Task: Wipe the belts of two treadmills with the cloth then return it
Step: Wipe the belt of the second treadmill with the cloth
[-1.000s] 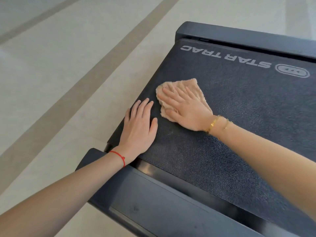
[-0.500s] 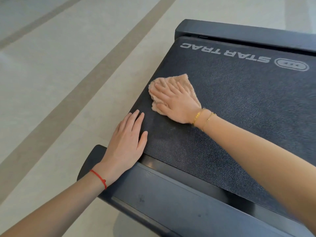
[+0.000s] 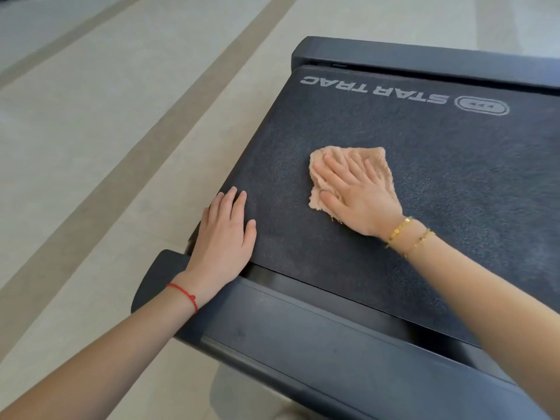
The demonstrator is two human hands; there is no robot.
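From the head camera, looking down, a dark belt [image 3: 378, 237] of a treadmill fills the right side. White letters [image 3: 374, 90] near its far end read STAR TRAC, upside down from here. A peach cloth [image 3: 377, 160] lies flat on the belt, about in the middle. The right hand [image 3: 359, 197] lies on top of the cloth with its fingers straight and spread, pressing it down, not curled around it. Two gold bracelets [image 3: 407, 236] sit on that wrist. The left hand [image 3: 225, 237] rests flat on the belt's left edge, near the close end, fingers straight, holding nothing. It is apart from the cloth. A red string [image 3: 185, 295] goes around the left wrist. A dark rail [image 3: 303, 338] runs across the close end of the belt. The pale floor [image 3: 91, 147] with darker stripes is on the left.
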